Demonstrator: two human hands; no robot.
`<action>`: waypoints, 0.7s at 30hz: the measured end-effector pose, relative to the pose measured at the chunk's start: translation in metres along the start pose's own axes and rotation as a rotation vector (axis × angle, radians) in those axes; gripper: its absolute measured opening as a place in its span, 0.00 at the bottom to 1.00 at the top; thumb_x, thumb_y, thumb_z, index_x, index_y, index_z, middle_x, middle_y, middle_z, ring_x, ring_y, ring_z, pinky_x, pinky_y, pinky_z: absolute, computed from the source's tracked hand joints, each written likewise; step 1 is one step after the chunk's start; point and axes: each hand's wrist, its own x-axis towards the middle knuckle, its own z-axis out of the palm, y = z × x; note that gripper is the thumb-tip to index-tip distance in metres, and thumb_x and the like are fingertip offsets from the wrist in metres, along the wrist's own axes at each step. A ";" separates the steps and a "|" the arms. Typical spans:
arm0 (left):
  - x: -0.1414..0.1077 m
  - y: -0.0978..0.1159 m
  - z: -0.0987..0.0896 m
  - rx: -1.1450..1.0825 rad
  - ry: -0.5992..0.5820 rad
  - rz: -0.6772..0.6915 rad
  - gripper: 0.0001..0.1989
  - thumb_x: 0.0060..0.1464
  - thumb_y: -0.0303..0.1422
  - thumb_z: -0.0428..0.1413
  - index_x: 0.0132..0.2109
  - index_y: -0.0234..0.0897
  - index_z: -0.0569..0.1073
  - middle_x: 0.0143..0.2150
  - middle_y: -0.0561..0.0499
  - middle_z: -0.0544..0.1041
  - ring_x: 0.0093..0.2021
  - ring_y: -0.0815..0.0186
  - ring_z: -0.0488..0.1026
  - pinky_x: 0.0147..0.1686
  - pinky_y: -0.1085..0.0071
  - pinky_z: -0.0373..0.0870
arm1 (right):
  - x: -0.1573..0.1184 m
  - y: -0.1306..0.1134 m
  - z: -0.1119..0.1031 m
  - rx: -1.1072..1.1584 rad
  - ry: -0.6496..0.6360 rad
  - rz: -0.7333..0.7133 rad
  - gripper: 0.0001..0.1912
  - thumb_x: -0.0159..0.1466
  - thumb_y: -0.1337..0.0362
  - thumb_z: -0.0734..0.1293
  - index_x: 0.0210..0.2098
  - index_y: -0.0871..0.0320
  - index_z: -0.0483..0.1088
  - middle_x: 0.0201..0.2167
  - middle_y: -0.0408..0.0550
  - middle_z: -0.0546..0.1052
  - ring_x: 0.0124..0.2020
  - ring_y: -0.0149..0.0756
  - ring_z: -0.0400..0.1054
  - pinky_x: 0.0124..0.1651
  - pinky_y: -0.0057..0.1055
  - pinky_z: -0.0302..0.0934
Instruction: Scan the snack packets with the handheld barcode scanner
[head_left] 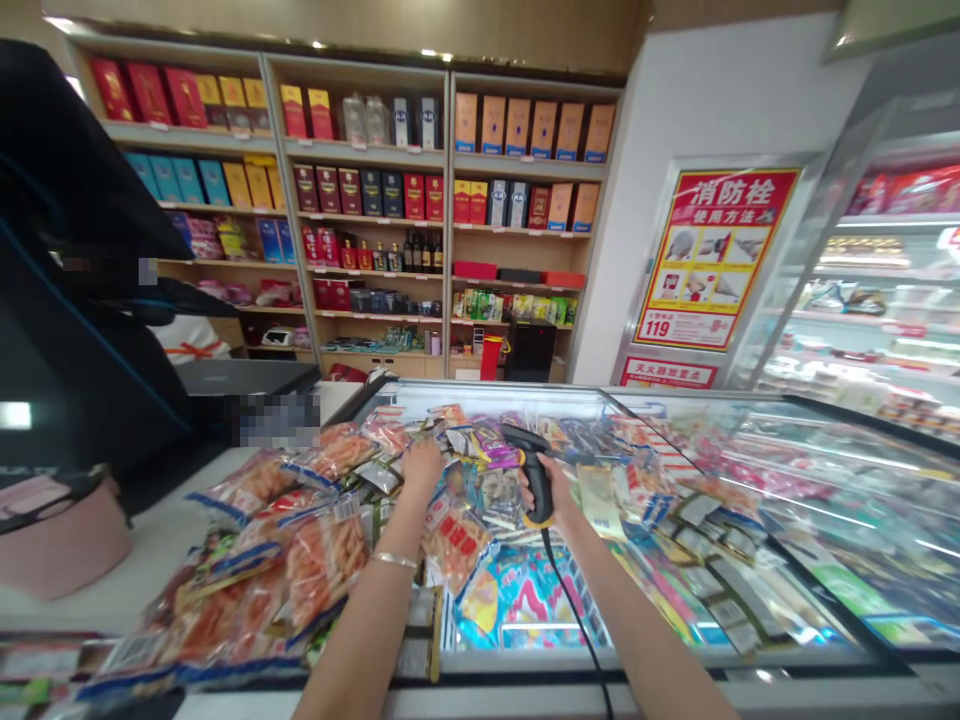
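My right hand (546, 485) is wrapped around a black handheld barcode scanner (537, 488). From the scanner's handle a black cable runs down toward the bottom edge. Its head points left, over a purple food packet (504, 456). My left hand (424, 464) reaches among the packets with curled fingers; what they grip, if anything, is hidden. Just left of it lies a dark packet with a pale label (379, 476). A clear bag of orange-brown food (456, 545) sits below, between my forearms. Many similar bags (326, 560) are heaped to the left.
Packets fill a glass-topped freezer (750, 660) in front of me. On the left counter (180, 490) stand a dark checkout machine (67, 350) and a pink container (64, 545). Shelves of boxes (360, 190) line the back wall; a lit display cooler (877, 300) stands right.
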 end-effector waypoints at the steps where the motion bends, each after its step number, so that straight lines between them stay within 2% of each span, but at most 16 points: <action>1: 0.000 0.000 0.001 0.010 0.001 0.000 0.17 0.54 0.33 0.54 0.49 0.27 0.71 0.50 0.33 0.74 0.54 0.51 0.68 0.53 0.61 0.60 | 0.003 0.008 -0.003 -0.002 -0.009 0.019 0.21 0.53 0.45 0.67 0.26 0.58 0.64 0.15 0.39 0.64 0.12 0.26 0.56 0.12 0.22 0.51; 5: -0.004 0.002 0.001 0.087 0.020 -0.036 0.23 0.53 0.36 0.57 0.52 0.25 0.70 0.52 0.30 0.73 0.58 0.46 0.64 0.57 0.56 0.55 | 0.006 0.023 -0.013 0.043 -0.039 0.034 0.19 0.54 0.47 0.68 0.27 0.58 0.66 0.17 0.39 0.66 0.12 0.24 0.55 0.12 0.21 0.51; 8: -0.008 0.006 -0.004 0.127 0.013 -0.068 0.23 0.48 0.39 0.60 0.49 0.28 0.73 0.53 0.31 0.72 0.62 0.42 0.58 0.57 0.54 0.52 | 0.002 0.023 -0.015 0.088 -0.029 0.006 0.18 0.53 0.48 0.68 0.31 0.58 0.66 0.19 0.38 0.67 0.12 0.24 0.55 0.12 0.21 0.51; 13: -0.009 0.004 -0.010 0.073 -0.018 0.014 0.20 0.43 0.39 0.63 0.42 0.31 0.76 0.48 0.35 0.75 0.57 0.43 0.64 0.56 0.54 0.54 | 0.000 0.022 -0.011 0.084 -0.001 0.004 0.19 0.53 0.48 0.68 0.31 0.58 0.67 0.18 0.38 0.67 0.12 0.24 0.56 0.12 0.22 0.51; 15: -0.006 0.001 -0.010 -0.013 0.013 0.044 0.23 0.43 0.39 0.63 0.46 0.33 0.74 0.48 0.37 0.75 0.55 0.47 0.67 0.56 0.57 0.56 | -0.001 0.023 -0.009 0.074 -0.008 0.015 0.20 0.52 0.47 0.68 0.31 0.58 0.67 0.18 0.38 0.67 0.12 0.24 0.56 0.12 0.22 0.51; 17: -0.002 0.000 -0.009 -0.186 0.066 0.027 0.25 0.48 0.39 0.60 0.52 0.33 0.70 0.49 0.38 0.75 0.53 0.52 0.70 0.53 0.62 0.60 | -0.002 0.023 -0.006 0.058 -0.023 0.024 0.21 0.51 0.47 0.69 0.32 0.58 0.67 0.18 0.38 0.67 0.11 0.25 0.56 0.12 0.22 0.51; 21: 0.004 0.001 -0.003 -0.569 0.205 -0.133 0.32 0.54 0.41 0.56 0.61 0.29 0.58 0.44 0.38 0.77 0.46 0.55 0.75 0.42 0.67 0.67 | -0.003 0.026 -0.006 0.047 -0.037 0.027 0.21 0.52 0.47 0.69 0.34 0.58 0.68 0.18 0.38 0.67 0.11 0.25 0.56 0.12 0.22 0.52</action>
